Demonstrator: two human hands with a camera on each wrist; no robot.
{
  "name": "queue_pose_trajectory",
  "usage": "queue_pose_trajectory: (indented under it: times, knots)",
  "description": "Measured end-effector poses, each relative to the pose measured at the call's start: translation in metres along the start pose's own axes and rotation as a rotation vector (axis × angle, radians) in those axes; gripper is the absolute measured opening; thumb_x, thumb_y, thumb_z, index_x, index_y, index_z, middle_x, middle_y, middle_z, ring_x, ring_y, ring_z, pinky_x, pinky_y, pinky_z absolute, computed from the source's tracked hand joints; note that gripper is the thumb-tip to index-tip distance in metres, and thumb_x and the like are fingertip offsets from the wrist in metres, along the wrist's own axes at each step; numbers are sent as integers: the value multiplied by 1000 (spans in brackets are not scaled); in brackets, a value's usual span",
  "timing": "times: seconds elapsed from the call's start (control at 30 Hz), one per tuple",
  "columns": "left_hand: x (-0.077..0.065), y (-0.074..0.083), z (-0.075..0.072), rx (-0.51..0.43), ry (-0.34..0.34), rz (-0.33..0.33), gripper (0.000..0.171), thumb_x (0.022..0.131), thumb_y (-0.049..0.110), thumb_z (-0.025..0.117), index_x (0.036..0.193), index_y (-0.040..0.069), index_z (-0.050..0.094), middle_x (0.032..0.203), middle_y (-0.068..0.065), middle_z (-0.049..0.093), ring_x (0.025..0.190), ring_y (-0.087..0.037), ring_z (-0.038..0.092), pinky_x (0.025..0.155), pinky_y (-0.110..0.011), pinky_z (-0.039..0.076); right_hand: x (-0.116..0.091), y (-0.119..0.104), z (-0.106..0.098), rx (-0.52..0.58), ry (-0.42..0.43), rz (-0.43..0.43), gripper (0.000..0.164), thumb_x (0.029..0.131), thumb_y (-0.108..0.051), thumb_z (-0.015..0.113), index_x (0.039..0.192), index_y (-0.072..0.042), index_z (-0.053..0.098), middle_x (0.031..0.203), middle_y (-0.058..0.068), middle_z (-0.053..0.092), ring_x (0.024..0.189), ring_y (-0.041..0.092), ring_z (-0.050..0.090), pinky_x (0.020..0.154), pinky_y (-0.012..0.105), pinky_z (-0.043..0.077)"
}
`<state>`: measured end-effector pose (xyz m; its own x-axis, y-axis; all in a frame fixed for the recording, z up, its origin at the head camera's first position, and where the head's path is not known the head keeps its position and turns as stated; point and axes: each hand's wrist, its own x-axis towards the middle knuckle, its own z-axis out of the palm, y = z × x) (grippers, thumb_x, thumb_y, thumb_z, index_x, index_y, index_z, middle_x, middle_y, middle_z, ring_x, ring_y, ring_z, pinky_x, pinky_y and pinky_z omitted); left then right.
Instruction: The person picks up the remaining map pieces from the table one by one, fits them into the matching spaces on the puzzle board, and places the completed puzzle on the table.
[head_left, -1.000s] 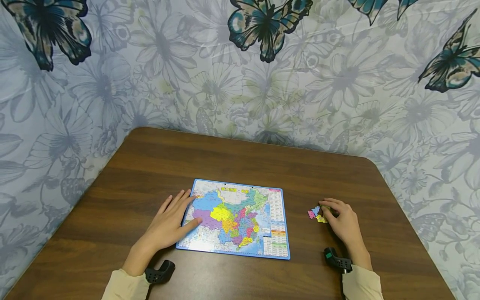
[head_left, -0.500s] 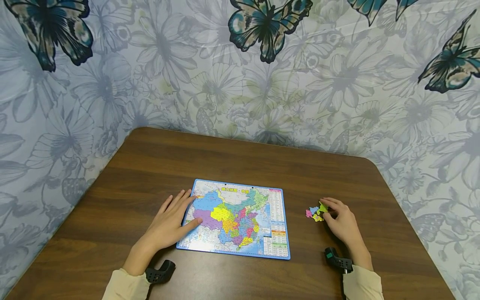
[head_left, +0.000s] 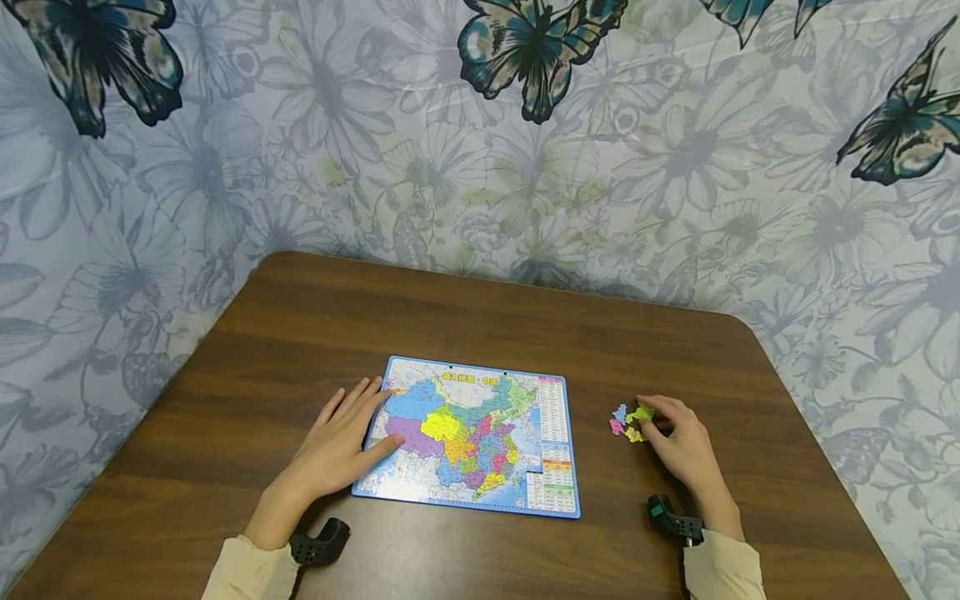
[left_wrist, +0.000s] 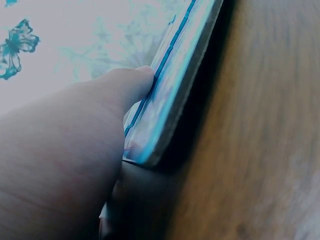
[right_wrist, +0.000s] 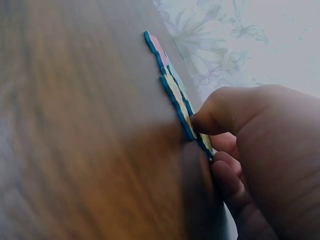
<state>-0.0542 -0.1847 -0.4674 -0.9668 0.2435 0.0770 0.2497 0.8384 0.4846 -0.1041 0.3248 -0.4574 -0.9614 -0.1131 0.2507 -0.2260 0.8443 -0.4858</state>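
Observation:
My left hand (head_left: 330, 458) lies with spread, straight fingers over the left edge of a China map puzzle board (head_left: 408, 481), its thumb on the printed face. The left wrist view has that thumb close, against the board's surface (left_wrist: 167, 107). To the right of the board, my right hand (head_left: 686, 442) pinches a green puzzle piece (head_left: 641, 412) between thumb and index finger, low over the table. Beside it lie a blue piece (head_left: 619, 412), a pink piece (head_left: 617, 427) and a yellow piece (head_left: 634, 435). In the right wrist view the thumb is right at the yellow piece (right_wrist: 177, 100).
Both hands work at a brown wooden table (head_left: 480, 317) with rounded far corners. A curtain-like backdrop (head_left: 375, 167) with flowers and butterflies stands behind it. Black camera bands (head_left: 321, 543) sit on both wrists.
The small pieces have shifted slightly left, and the blue one now lies further from the green. More of the green piece shows at the right fingertips. The left hand and board stay put.

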Motion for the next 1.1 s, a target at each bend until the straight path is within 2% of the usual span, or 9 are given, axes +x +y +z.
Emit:
queue_pose_trajectory:
  times: [0.23,0.47,0.6,0.87,0.97,1.1]
  knots:
    - [0,-1,-1,2,-4,-3,79,96,56,62,157,9,42,169,-15,30,158,-37,20,127,-58,7,1,0,2,-1,13,10,34,96,-9,72,129,-4,70,124,22,64,93,32,69,78,37,57]
    - [0,-1,-1,-3,-4,2,80,97,57,62,157,9,42,169,-14,29,158,-36,20,127,-58,7,-1,0,3,-9,12,45,34,97,-19,73,127,-2,72,109,20,58,89,29,56,73,36,47]
    - [0,-1,0,-4,-3,2,79,97,56,62,157,9,42,169,-14,29,158,-36,20,127,-58,7,-1,2,4,-14,21,50,32,96,-19,75,123,-2,73,106,17,56,86,26,57,73,34,48]
    - [-1,0,0,-8,-7,6,79,97,56,62,157,8,42,168,-15,30,158,-36,21,127,-58,7,-2,3,5,-18,57,8,21,95,-14,75,114,-4,77,117,18,64,84,23,62,70,27,52]
    - [0,0,0,-6,-6,4,79,97,56,62,157,8,42,168,-15,30,158,-36,21,127,-58,7,-2,4,2,-8,38,3,21,95,-9,71,116,-7,76,120,18,65,86,23,62,70,27,52]
    - [0,-1,0,-3,-4,4,79,97,56,62,157,8,42,168,-15,30,158,-36,21,127,-58,7,-3,4,-2,10,-24,7,32,93,0,65,122,-10,74,127,18,63,93,24,59,73,29,49]
